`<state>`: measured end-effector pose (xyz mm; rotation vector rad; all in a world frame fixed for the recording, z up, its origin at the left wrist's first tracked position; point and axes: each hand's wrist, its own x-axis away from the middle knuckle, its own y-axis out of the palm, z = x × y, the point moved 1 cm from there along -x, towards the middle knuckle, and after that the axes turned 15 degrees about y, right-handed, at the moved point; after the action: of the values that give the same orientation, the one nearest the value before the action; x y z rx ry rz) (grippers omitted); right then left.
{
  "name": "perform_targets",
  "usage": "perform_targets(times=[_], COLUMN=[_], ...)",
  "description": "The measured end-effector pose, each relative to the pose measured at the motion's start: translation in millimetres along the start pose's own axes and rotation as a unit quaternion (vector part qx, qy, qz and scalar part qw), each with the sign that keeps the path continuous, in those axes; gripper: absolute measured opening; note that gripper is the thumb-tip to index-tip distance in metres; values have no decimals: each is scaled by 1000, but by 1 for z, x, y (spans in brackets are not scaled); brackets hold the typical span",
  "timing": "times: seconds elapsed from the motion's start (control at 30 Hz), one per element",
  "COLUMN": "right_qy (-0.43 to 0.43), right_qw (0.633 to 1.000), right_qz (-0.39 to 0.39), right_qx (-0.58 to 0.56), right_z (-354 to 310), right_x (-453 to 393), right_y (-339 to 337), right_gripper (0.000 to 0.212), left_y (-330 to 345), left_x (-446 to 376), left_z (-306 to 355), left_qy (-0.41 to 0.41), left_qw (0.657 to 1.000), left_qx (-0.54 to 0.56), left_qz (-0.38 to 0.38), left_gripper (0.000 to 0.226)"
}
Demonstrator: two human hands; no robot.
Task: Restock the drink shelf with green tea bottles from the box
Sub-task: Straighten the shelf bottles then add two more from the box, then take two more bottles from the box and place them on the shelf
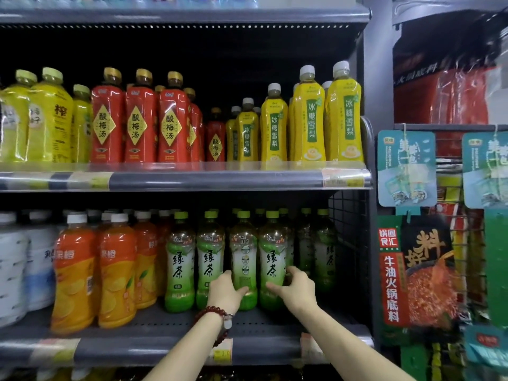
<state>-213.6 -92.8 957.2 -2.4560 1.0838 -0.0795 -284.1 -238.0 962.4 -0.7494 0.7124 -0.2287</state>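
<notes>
Green tea bottles stand upright in a row on the lower shelf point(170, 342). The left hand point(224, 294) has its fingers closed around the third bottle point(244, 259), whose back label faces out. The right hand point(298, 288) has its fingers wrapped on the fourth bottle point(273, 259). Orange drink bottles point(115, 270) stand well left of the fingers.
</notes>
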Motion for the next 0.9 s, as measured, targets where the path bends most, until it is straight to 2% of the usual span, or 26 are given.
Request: perform_targets(times=[0.1,0.27,0.4,0.67,0.9], right_qy=[-12,-53,-95,-160,-155], right_qw=[999,991,981,952,949], right_qz=[9,13,8,-1,11], right_qx=[47,124,167,261,275], right_z=[-3,-3,-5,7,48], right_x=[4,15,27,51,77], right_y=[-3,-16,-32,-74,-124], right_gripper=[78,54,54,45,42], left_y=[-5,-17,-25,-24,3], left_x=[2,12,21,49,87], left_z=[1,7,15,39,81], left_qy=[12,56,78,148,203], left_qw=[1000,996,994,986,975], left_qx=[-14,-49,-70,-60,-23], left_qz=[-22,-48,-43,-51,-86], left_gripper=[64,54,54,37,35])
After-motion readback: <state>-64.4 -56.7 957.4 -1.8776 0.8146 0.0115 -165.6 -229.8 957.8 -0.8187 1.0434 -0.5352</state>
